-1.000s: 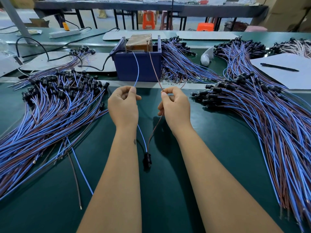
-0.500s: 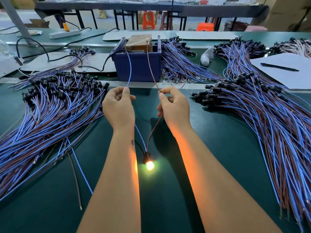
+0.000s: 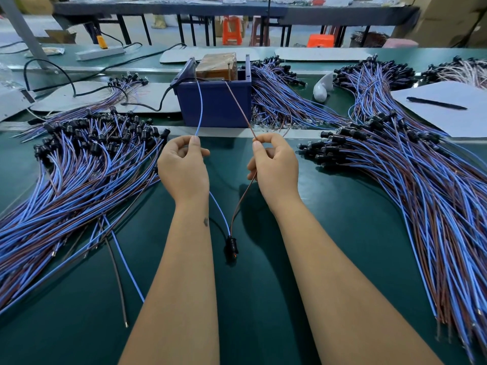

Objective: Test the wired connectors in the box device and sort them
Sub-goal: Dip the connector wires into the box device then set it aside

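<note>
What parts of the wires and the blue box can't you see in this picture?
Head view:
- Inside the blue box: hidden by its front wall.
- Blue wire and brown wire tips: too small to tell whether they touch anything.
- Right wire pile: cut off by the edge.

A black pen [image 3: 436, 103] is lying on a white sheet of paper [image 3: 448, 111] at the right of the green table [image 3: 79, 325]. A white power strip [image 3: 100, 53] is sitting far left, and orange stools [image 3: 232, 30] are standing under a dark bench [image 3: 237, 10] behind.
</note>
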`<state>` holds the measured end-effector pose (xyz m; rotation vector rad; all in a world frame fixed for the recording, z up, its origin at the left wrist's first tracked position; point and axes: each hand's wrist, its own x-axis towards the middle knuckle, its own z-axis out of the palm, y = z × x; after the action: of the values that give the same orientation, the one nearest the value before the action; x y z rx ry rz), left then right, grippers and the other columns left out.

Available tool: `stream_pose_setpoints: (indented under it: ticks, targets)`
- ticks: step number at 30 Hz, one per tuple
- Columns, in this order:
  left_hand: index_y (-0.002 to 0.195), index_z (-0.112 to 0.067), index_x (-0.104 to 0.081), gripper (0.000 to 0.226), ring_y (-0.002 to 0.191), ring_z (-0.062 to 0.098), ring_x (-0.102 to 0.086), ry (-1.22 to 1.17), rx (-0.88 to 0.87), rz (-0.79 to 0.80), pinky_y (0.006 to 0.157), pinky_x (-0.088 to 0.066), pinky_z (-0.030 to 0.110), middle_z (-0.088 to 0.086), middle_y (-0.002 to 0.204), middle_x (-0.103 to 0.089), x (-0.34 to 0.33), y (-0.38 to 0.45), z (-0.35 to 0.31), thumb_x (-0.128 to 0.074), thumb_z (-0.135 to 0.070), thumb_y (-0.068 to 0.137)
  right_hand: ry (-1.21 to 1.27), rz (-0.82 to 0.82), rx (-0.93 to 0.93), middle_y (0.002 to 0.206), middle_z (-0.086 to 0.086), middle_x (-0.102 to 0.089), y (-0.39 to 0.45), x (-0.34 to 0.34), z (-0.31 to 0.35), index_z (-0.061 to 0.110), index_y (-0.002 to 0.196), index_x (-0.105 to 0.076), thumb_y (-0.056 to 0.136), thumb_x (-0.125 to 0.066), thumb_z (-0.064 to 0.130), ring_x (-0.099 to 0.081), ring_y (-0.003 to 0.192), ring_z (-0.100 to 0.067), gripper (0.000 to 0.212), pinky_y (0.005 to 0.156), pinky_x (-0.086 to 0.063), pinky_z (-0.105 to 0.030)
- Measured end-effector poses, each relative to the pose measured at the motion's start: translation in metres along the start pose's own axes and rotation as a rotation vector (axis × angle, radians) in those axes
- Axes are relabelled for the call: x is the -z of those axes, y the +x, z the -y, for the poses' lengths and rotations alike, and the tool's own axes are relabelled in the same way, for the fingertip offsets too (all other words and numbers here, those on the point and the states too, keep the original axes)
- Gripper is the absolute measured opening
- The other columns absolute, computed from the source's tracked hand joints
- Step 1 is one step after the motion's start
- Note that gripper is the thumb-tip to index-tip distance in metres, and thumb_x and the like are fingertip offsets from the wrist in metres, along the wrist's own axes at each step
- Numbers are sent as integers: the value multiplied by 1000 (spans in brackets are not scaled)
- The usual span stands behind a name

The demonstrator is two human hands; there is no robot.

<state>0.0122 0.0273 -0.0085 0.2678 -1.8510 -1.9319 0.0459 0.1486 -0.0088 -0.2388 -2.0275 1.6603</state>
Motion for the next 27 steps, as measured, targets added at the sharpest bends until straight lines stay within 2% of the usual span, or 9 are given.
stream_pose_setpoints:
  ticks: [11, 19, 27]
  targets:
    - [89, -18, -64, 9, 62, 11, -60, -22, 1, -2, 63, -49, 30, -6, 64, -67, 0, 0, 1, -60, -20, 96, 16, -15, 5, 55, 1, -58, -3, 2, 3, 29, 83, -54, 98, -50, 16, -54, 46, -13, 20, 48, -49, -24]
    - [84, -21, -63, 13, 61, 13, -58, -23, -8, 2, 60, -47, 29, -7, 63, -67, 0, 1, 3, -60, -21, 96, 21, -31, 10, 55, 0, -57, -3, 2, 3, 29, 83, -54, 98, -49, 16, -54, 48, -13, 21, 46, -45, -19]
    - [83, -22, -63, 13, 58, 10, -57, -37, -5, 0, 55, -45, 22, -6, 62, -67, 1, 2, 3, -60, -20, 96, 19, -50, -18, 57, 1, -59, -1, 3, 2, 31, 86, -54, 99, -48, 18, -56, 47, -13, 20, 49, -49, -24]
